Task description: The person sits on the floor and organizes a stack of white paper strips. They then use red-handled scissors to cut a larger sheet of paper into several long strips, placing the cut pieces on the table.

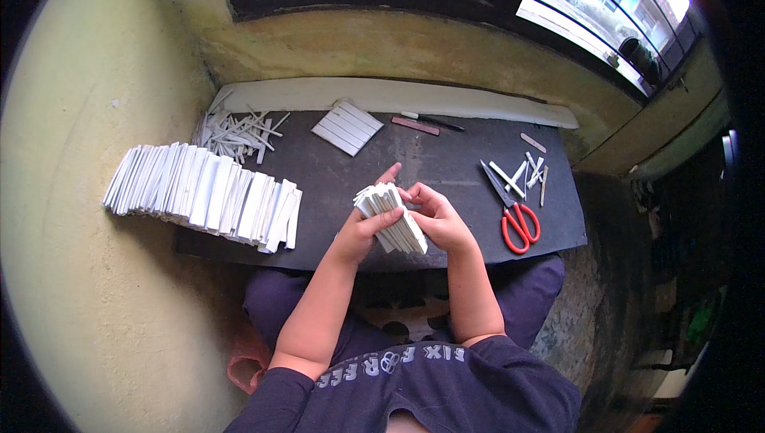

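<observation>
A bundle of flat white strips [396, 222] is held up over the near edge of the dark table [446, 170]. My left hand [365, 230] wraps round its left side, thumb across the front and one finger stretched out beyond. At the bundle's right side, my right hand [437, 216] presses with bent fingers and thumb near the top; its fingertips are partly hidden. A long row of similar white strips [203, 190] stands packed on edge at the left. Beyond my hands lies a flat white square of joined strips [347, 127].
Scissors with red handles [519, 226] lie at the right, beside several short loose strips [518, 176]. A heap of thin offcuts [239, 134] is at the back left. A pinkish bar [415, 126] and a dark pen [438, 121] lie near the long white roll [382, 95] along the wall.
</observation>
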`<state>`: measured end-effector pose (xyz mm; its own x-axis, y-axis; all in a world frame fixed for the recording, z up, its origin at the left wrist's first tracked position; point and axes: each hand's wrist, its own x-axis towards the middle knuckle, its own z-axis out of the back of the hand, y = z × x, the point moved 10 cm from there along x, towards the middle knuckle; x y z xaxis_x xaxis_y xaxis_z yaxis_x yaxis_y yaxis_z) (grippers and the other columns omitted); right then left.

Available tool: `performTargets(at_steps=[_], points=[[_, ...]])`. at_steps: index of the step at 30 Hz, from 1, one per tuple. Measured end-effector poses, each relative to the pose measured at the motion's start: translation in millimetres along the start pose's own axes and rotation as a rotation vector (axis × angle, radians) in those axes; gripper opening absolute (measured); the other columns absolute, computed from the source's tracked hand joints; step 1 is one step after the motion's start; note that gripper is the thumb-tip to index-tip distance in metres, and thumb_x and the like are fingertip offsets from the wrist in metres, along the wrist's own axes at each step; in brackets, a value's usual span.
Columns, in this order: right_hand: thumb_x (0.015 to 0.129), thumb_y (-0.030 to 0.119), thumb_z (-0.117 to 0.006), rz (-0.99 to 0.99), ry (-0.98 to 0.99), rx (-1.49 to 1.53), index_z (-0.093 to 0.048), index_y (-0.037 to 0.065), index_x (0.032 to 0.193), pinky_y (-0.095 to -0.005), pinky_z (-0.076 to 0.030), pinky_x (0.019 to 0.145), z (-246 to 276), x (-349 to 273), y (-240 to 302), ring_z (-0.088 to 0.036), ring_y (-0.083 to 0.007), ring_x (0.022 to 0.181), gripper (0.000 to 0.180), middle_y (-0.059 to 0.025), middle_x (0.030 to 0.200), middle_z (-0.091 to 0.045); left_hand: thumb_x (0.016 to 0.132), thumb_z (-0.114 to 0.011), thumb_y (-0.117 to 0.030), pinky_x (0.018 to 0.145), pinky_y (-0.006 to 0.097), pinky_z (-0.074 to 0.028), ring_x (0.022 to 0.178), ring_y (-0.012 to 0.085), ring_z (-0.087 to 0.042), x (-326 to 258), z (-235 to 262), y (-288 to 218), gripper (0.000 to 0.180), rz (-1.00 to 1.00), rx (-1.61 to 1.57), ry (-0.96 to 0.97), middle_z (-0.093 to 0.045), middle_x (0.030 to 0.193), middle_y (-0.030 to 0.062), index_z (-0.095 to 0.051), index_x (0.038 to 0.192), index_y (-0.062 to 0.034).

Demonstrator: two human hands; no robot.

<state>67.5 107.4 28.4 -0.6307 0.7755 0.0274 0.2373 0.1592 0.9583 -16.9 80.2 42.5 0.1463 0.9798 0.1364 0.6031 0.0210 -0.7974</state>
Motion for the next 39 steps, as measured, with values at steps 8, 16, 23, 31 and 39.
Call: performTargets(at_steps=[8,16,23,31,39], points=[[0.080,0.011,-0.068,0.046,0.044,-0.065,-0.049,0.004,0.107,-0.0263,-0.045,0.078,-29,-9,19,-0.054,-0.0101,0.093,0.034,-0.0019,0.101,-0.055,0.079,-0.062,-0.015,0.096,0.036,-0.037,0.115,0.0235,-0.048,0,1,-10,0.027,-0.034,0.063,-0.049,-0.046,0.129,0.0144,-0.058,0.103,-0.0043],[0.085,0.011,-0.061,0.086,0.001,0.106,-0.050,0.003,0.106,-0.0276,-0.041,0.087,-19,-12,13,-0.053,-0.0140,0.099,0.025,-0.0060,0.108,-0.055,0.081,-0.062,-0.010,0.087,0.031,-0.044,0.102,0.0161,-0.055,-2,-13,-20,0.021,-0.084,0.077,0.023,-0.057,0.117,0.0085,-0.060,0.101,-0.0028],[0.084,0.002,-0.056,0.007,-0.023,0.174,-0.053,0.001,0.106,-0.0271,-0.046,0.082,-19,-5,0,-0.058,-0.0146,0.093,0.022,-0.0071,0.101,-0.060,0.078,-0.064,-0.014,0.095,0.035,-0.037,0.111,0.0210,-0.050,-12,-14,-26,0.022,-0.077,0.075,0.111,-0.052,0.124,0.0147,-0.060,0.097,-0.0038],[0.082,-0.001,-0.057,-0.022,0.080,0.086,-0.054,0.001,0.100,-0.0265,-0.046,0.081,-39,12,-2,-0.059,-0.0138,0.091,0.018,-0.0066,0.098,-0.061,0.077,-0.062,-0.013,0.100,0.038,-0.033,0.122,0.0256,-0.042,-28,-1,-40,0.020,-0.061,0.011,0.095,-0.040,0.136,0.0177,-0.059,0.095,-0.0045],[0.084,0.005,-0.059,0.048,0.063,-0.266,-0.054,0.000,0.100,-0.0231,-0.045,0.074,-80,38,23,-0.058,-0.0101,0.084,0.017,-0.0056,0.092,-0.062,0.073,-0.064,-0.014,0.100,0.037,-0.033,0.122,0.0289,-0.043,-48,41,-77,0.023,-0.175,0.019,-0.094,-0.036,0.139,0.0195,-0.061,0.094,-0.0060]])
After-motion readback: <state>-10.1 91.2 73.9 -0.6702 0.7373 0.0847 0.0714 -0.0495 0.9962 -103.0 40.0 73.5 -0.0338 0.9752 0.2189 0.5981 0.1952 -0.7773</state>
